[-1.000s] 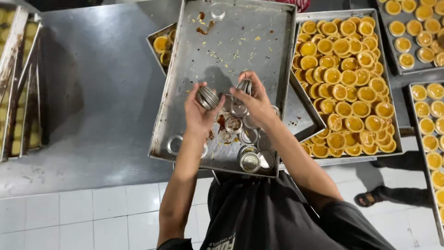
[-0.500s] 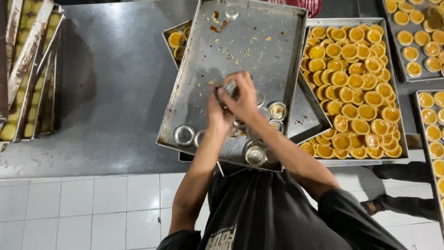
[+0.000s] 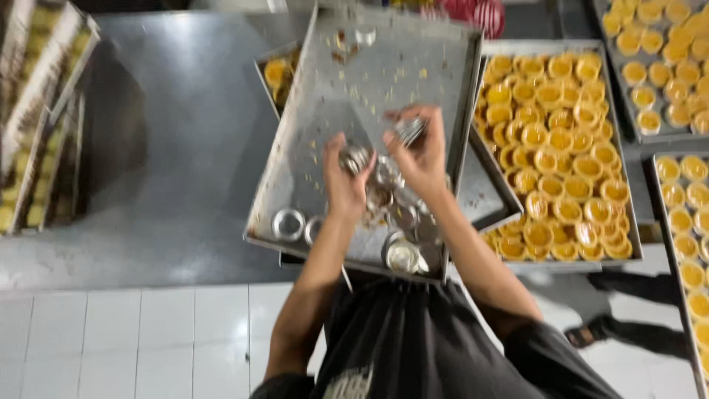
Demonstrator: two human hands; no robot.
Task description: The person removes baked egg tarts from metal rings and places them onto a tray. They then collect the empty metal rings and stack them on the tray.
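Both my hands are over a large metal baking tray [image 3: 325, 96] strewn with crumbs. My left hand [image 3: 346, 177] grips a small fluted metal tart mould [image 3: 355, 158]. My right hand [image 3: 421, 151] holds a stack of the same moulds [image 3: 408, 131] between its fingers. Several loose empty moulds [image 3: 288, 224] lie along the tray's near edge, one stack [image 3: 402, 256] just below my wrists. The picture is blurred by motion.
To the right stands a tray [image 3: 628, 192] packed with yellow egg tarts [image 3: 561, 148]. More tart trays sit at far right [image 3: 683, 222] and top right [image 3: 657, 66]. Racks of trays [image 3: 37, 111] line the left. The steel table [image 3: 162, 148] ends at a white tiled front [image 3: 133, 340]. Another person's foot [image 3: 591, 332] shows below.
The view has shifted and both hands have moved slightly up the tray; the moulds stay held in both hands.
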